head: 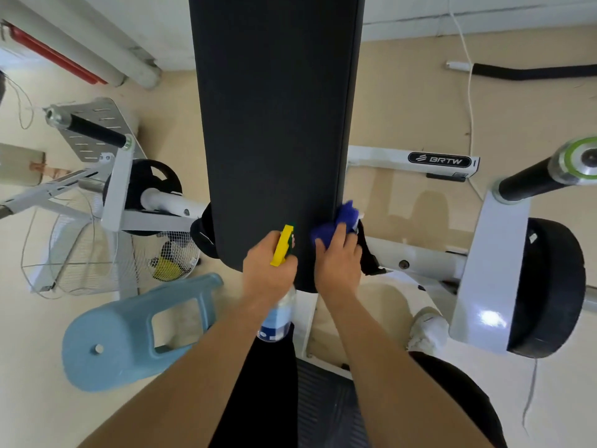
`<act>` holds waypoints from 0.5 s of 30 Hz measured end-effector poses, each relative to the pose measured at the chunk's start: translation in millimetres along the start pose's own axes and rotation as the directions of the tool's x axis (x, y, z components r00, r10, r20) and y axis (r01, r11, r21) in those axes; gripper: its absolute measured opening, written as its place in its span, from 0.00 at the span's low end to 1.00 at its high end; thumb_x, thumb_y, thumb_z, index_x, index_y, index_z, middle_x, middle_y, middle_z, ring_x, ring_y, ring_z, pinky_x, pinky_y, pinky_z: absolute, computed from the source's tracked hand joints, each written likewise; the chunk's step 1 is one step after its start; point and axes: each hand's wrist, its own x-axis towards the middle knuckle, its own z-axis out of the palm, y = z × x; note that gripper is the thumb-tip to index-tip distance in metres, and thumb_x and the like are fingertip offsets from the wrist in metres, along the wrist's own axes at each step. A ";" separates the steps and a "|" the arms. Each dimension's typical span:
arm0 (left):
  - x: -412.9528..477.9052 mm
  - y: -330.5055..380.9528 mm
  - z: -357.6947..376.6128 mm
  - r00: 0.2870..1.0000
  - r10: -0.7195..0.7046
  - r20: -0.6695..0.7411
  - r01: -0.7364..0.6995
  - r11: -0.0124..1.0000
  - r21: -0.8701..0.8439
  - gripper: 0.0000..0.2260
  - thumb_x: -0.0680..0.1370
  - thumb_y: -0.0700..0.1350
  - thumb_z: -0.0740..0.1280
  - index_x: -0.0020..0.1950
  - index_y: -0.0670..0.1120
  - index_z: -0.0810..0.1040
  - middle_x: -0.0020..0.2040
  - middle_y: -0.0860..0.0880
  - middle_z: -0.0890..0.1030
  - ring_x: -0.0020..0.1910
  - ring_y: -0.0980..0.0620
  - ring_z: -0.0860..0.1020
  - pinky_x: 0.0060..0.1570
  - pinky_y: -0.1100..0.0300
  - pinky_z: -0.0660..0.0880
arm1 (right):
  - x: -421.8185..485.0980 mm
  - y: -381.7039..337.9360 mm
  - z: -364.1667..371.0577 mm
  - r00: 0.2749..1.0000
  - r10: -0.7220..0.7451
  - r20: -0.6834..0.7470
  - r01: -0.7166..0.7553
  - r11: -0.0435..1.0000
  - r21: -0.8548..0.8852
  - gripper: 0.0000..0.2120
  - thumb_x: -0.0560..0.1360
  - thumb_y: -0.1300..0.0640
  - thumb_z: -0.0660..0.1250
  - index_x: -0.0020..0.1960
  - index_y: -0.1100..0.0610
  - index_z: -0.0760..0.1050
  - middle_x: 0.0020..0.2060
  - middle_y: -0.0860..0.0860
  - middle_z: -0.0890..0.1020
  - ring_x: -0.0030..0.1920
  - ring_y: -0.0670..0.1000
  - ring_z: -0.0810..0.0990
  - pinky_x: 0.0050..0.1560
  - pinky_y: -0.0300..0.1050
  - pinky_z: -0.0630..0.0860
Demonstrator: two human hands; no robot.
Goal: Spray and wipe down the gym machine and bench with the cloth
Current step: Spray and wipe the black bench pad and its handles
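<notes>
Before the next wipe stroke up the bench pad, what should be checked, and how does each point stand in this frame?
1. Bottle held firmly: ok, the left hand grips its neck by the yellow trigger.
2. Cloth in hand: ok, the right hand holds it bunched.
3. Cloth against the pad: ok, at the pad's near right edge.
4. Pad already sprayed: cannot tell, no droplets or sheen show.
5. Nozzle aimed at the pad: cannot tell, the hand hides most of the head.
6. Path up the pad free: ok, nothing lies on it.
</notes>
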 end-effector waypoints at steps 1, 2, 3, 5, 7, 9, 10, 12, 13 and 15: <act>7.1 2.7 -5.7 1.000 0.019 0.017 -0.019 0.999 0.028 0.08 0.68 0.45 0.63 0.45 0.50 0.78 0.34 0.49 0.79 0.33 0.46 0.76 0.35 0.53 0.73 | -12.5 7.2 10.8 0.999 0.018 0.041 -0.017 0.999 -0.034 0.31 0.83 0.45 0.57 0.79 0.61 0.54 0.70 0.62 0.67 0.64 0.65 0.70 0.65 0.57 0.68; 14.6 4.2 -9.0 0.999 0.035 0.034 -0.037 0.998 0.057 0.07 0.69 0.44 0.63 0.45 0.49 0.78 0.34 0.48 0.80 0.33 0.45 0.76 0.36 0.51 0.74 | -23.2 13.3 19.3 0.995 0.042 0.087 -0.037 0.998 -0.057 0.31 0.83 0.45 0.56 0.79 0.61 0.54 0.70 0.61 0.67 0.64 0.64 0.71 0.65 0.56 0.69; 20.7 7.2 -11.6 0.998 0.044 0.049 -0.048 0.996 0.079 0.06 0.70 0.43 0.64 0.45 0.49 0.77 0.34 0.48 0.80 0.34 0.44 0.77 0.37 0.49 0.75 | -30.8 19.7 26.0 0.988 0.071 0.137 -0.060 0.995 -0.078 0.31 0.84 0.45 0.56 0.79 0.61 0.54 0.71 0.61 0.66 0.65 0.64 0.71 0.65 0.55 0.70; 30.2 15.1 -15.2 0.996 0.056 0.067 -0.061 0.995 0.076 0.06 0.71 0.40 0.65 0.45 0.50 0.77 0.36 0.47 0.80 0.36 0.43 0.78 0.39 0.48 0.76 | -34.2 28.5 27.1 0.972 0.095 0.217 -0.076 0.993 -0.094 0.29 0.84 0.44 0.55 0.77 0.61 0.57 0.71 0.61 0.67 0.65 0.63 0.72 0.64 0.55 0.71; 34.1 18.8 -16.6 0.994 0.071 0.082 -0.075 0.996 0.049 0.06 0.72 0.40 0.65 0.45 0.50 0.77 0.37 0.47 0.80 0.37 0.42 0.78 0.40 0.46 0.78 | -25.5 26.1 16.4 0.976 0.094 0.195 -0.093 0.996 -0.017 0.26 0.83 0.45 0.57 0.73 0.61 0.63 0.67 0.62 0.71 0.63 0.64 0.74 0.61 0.55 0.71; 33.6 21.0 -17.1 0.994 0.074 0.082 -0.076 0.997 0.018 0.05 0.71 0.42 0.64 0.45 0.48 0.77 0.36 0.47 0.80 0.37 0.42 0.78 0.40 0.44 0.78 | -10.1 9.4 -0.9 0.993 0.101 0.056 -0.107 0.985 0.135 0.25 0.83 0.46 0.58 0.73 0.62 0.65 0.65 0.63 0.73 0.62 0.64 0.74 0.61 0.55 0.71; 32.6 20.0 -17.0 0.994 0.079 0.081 -0.080 0.997 0.000 0.05 0.70 0.43 0.64 0.45 0.48 0.77 0.37 0.47 0.80 0.37 0.42 0.78 0.40 0.44 0.78 | -2.3 -2.0 -8.8 0.993 0.110 -0.032 -0.101 0.972 0.214 0.26 0.83 0.47 0.58 0.74 0.62 0.64 0.64 0.63 0.74 0.62 0.64 0.74 0.61 0.55 0.70; 29.9 17.0 -15.7 0.991 0.105 0.084 -0.104 0.994 -0.013 0.05 0.71 0.42 0.65 0.45 0.48 0.77 0.37 0.47 0.81 0.36 0.44 0.78 0.40 0.45 0.78 | 12.7 -24.4 -17.1 0.976 0.118 -0.183 -0.054 0.946 0.320 0.27 0.83 0.47 0.58 0.75 0.62 0.63 0.64 0.63 0.74 0.62 0.63 0.74 0.62 0.55 0.71; 27.9 15.4 -15.1 0.988 0.124 0.092 -0.123 0.992 -0.013 0.05 0.71 0.41 0.65 0.45 0.48 0.77 0.36 0.48 0.80 0.36 0.44 0.78 0.39 0.46 0.78 | 17.0 -32.2 -16.4 0.965 0.106 -0.240 -0.022 0.945 0.326 0.28 0.83 0.47 0.59 0.76 0.63 0.62 0.64 0.63 0.74 0.62 0.63 0.74 0.62 0.56 0.71; 24.9 9.6 -12.0 0.983 0.153 0.104 -0.152 0.988 -0.013 0.04 0.71 0.40 0.66 0.44 0.47 0.77 0.35 0.48 0.79 0.35 0.44 0.77 0.38 0.46 0.78 | 15.7 -36.1 -5.1 0.954 0.083 -0.289 0.000 0.961 0.276 0.30 0.82 0.48 0.61 0.77 0.63 0.61 0.65 0.63 0.73 0.61 0.65 0.73 0.63 0.59 0.70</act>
